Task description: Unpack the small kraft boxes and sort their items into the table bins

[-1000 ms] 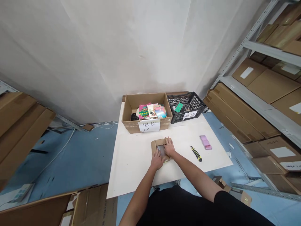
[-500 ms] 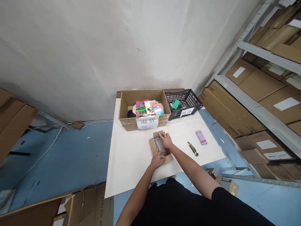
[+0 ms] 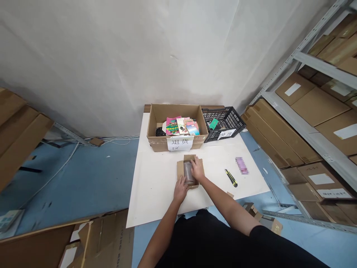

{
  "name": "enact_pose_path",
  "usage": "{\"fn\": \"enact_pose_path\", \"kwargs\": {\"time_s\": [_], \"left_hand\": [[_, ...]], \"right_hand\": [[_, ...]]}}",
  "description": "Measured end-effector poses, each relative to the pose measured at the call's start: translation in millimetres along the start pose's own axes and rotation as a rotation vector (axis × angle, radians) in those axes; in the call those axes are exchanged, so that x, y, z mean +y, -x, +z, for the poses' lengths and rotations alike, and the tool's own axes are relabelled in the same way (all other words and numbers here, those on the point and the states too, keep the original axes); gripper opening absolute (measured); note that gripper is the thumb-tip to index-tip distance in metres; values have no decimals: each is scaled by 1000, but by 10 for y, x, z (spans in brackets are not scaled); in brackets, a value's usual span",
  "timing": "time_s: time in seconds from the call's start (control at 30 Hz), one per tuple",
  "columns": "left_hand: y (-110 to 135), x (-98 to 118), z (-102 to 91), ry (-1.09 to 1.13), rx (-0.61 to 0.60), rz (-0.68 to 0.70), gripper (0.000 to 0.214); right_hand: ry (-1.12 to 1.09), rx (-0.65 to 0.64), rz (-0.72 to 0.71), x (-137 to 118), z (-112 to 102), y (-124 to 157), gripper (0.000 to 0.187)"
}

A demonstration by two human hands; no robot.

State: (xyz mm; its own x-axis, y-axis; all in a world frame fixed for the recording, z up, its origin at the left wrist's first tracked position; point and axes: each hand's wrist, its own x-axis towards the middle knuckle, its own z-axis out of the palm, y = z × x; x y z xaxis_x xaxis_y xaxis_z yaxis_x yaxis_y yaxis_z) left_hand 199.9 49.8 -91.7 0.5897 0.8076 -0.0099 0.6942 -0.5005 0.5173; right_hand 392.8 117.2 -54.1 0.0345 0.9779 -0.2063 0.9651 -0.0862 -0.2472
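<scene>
A small open cardboard box (image 3: 180, 170) lies on the white table in front of me, its flaps folded outward. Inside it sits a greyish-brown item (image 3: 189, 173) that looks wrapped in clear plastic; its kind cannot be made out. My left hand (image 3: 180, 189) grips the near left corner of the box, fingertips at its edge. On the right side, my right hand (image 3: 197, 169) holds the box wall, its fingers reaching over the edge beside the wrapped item. To the right lies a yellow-and-black utility knife (image 3: 231, 178).
Behind stand a large cardboard box (image 3: 158, 143) of booklets with a paper label and a black plastic crate (image 3: 237, 124) holding a green item. A blurred pink-purple item (image 3: 241, 165) lies right of the knife. Shelves of cartons (image 3: 315, 108) line the right side.
The small box has turned to sit straighter on the table. My left hand has moved off the wrapped item to the box's near left corner; my right hand has shifted to its right side.
</scene>
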Motion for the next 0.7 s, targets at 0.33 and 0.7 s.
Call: {"fn": "enact_pose_path", "kwargs": {"time_s": [0.33, 0.7], "left_hand": [[443, -265, -214, -36, 40, -155, 18], [552, -316, -108, 58, 54, -251, 20]], "right_hand": [[-37, -474, -151, -698, 573, -26, 125], [145, -571, -135, -889, 1047, -152, 123]]}}
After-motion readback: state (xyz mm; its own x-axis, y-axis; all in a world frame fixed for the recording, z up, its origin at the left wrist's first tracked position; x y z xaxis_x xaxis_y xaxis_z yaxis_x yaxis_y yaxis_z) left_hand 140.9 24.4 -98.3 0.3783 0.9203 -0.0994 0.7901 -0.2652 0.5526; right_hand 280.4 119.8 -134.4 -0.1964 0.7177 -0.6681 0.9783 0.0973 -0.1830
